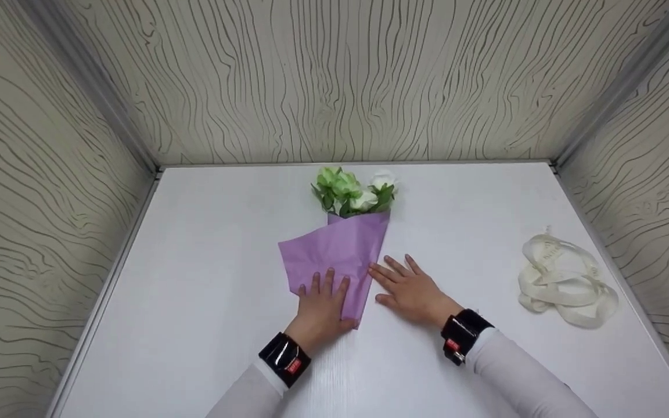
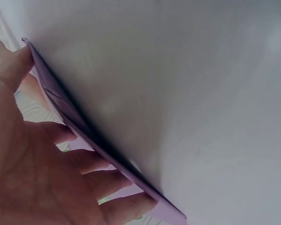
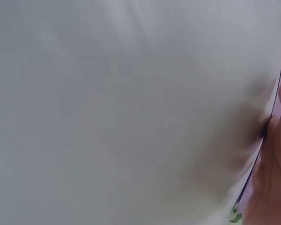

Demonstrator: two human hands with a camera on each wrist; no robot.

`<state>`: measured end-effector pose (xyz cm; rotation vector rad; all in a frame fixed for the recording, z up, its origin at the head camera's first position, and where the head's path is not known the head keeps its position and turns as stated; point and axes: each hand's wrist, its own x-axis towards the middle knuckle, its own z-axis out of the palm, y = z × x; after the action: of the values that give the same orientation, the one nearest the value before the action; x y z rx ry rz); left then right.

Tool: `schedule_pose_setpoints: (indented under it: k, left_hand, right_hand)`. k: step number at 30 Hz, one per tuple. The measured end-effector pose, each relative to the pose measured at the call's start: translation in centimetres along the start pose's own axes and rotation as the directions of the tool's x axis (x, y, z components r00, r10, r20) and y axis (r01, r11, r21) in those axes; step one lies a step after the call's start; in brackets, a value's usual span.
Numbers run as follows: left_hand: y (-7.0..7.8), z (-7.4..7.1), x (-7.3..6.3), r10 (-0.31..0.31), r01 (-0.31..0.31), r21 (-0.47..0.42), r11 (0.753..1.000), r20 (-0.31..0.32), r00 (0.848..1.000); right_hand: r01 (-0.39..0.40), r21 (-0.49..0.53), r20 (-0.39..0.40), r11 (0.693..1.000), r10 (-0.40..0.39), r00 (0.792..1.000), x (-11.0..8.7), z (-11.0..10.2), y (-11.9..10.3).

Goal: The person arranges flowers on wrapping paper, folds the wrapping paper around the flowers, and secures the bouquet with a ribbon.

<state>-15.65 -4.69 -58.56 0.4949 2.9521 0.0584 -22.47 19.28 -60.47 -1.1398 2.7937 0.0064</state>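
Note:
A sheet of purple wrapping paper (image 1: 334, 244) lies on the table, folded around a bunch of flowers. Green blooms (image 1: 337, 183) and white blooms (image 1: 364, 200) stick out of its far end; their stems are hidden under the paper. My left hand (image 1: 320, 310) rests spread on the lower part of the paper, its thumb near the pointed bottom end. In the left wrist view its fingers (image 2: 107, 183) lie along the paper's edge. My right hand (image 1: 413, 293) is flat beside the paper, fingers extended, with a fingertip at the right edge.
A loose heap of cream ribbon (image 1: 567, 281) with printed lettering lies on the right side of the white table (image 1: 207, 232). Wood-grain patterned panels (image 1: 334, 81) stand at the back and on both sides. Each wrist wears a black band (image 1: 285, 359).

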Motion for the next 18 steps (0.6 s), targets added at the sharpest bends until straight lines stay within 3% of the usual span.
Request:
schedule_pose_setpoints:
  k: [11,18]
  left_hand:
    - [0.1,-0.2,0.1,-0.005,0.005,0.031,0.999,0.012,1.0]
    - [0.0,-0.3,0.0,0.008,-0.008,0.016,1.0,-0.005,1.0]
  right_hand:
    - [-0.138,0.057,0.026,0.989,0.137,0.99,3.2,-2.4,3.7]
    - [-0.255,-0.042,0.04,0.966,0.256,0.966,5.4,-3.0,4.5]
